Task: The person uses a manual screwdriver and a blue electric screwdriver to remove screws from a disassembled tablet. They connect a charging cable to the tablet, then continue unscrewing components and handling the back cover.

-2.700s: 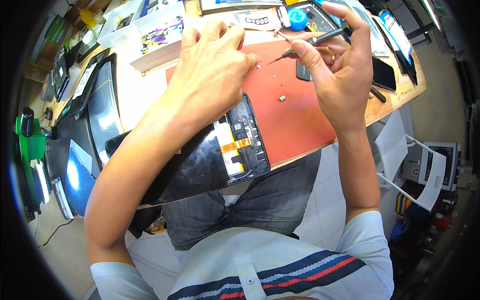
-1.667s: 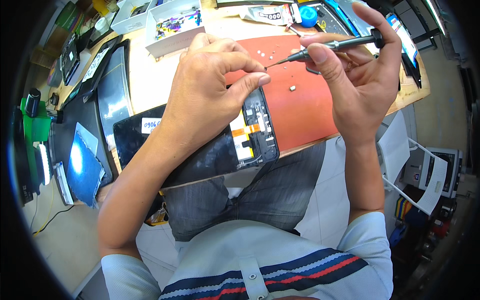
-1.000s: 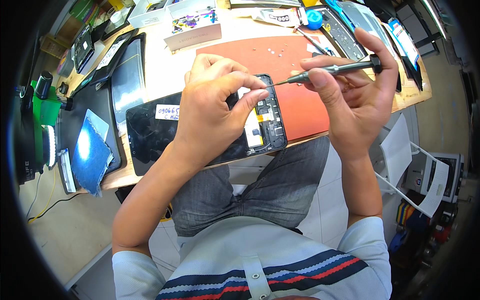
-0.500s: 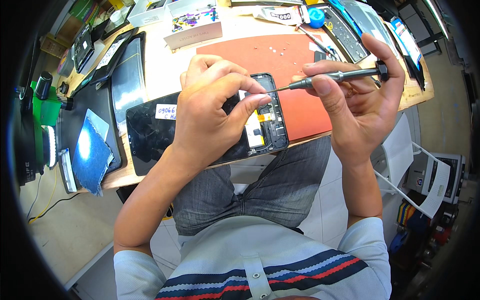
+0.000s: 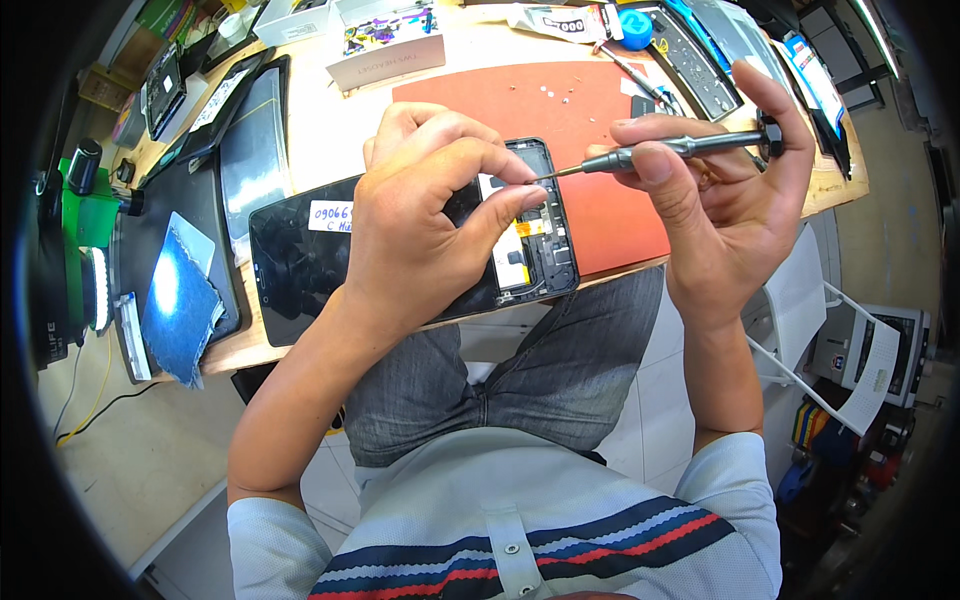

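Note:
My right hand point(image 5: 715, 200) grips a grey precision screwdriver point(image 5: 655, 152), held nearly level, its black end cap resting by my bent index finger. Its thin shaft points left to the fingertips of my left hand point(image 5: 425, 205), where thumb and index finger are pinched together. Whatever lies in that pinch is too small or hidden to name. Below both hands is an opened phone point(image 5: 548, 262) with its inner parts, a battery and an orange flex cable showing. A black glass-faced panel point(image 5: 300, 270) with a white handwritten label lies beside it, partly covered by my left hand.
An orange-red mat point(image 5: 610, 225) bears several tiny parts. Behind stand a white box point(image 5: 390, 68) of small parts, a white tube point(image 5: 565, 20), a blue round cap point(image 5: 633, 30) and tweezers point(image 5: 645, 80). Phones, a blue panel point(image 5: 185, 305) and a ring lamp point(image 5: 98, 290) are left.
Both hands keep almost the same pose, with the screwdriver tip still at my left fingertips. My right hand and the screwdriver have shifted very slightly right.

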Demonstrator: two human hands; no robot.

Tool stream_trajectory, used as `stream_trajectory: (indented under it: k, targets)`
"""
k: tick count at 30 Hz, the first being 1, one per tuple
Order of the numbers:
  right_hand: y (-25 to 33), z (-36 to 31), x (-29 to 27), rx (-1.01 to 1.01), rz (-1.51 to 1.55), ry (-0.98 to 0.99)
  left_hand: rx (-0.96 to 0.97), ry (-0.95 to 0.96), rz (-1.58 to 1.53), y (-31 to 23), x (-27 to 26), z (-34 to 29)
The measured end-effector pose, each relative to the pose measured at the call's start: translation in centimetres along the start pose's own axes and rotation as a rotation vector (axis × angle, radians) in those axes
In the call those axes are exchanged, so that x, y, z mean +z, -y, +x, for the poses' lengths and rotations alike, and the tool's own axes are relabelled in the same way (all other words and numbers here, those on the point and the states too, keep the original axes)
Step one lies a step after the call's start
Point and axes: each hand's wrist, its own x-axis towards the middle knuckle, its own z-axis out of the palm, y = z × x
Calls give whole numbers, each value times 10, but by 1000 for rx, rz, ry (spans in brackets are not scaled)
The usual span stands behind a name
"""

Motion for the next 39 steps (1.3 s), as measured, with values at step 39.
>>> stream_trajectory:
  k: [39]
  targets:
    - [6,2,-5,-29,-50,58,16,39,15,-3,-1,2]
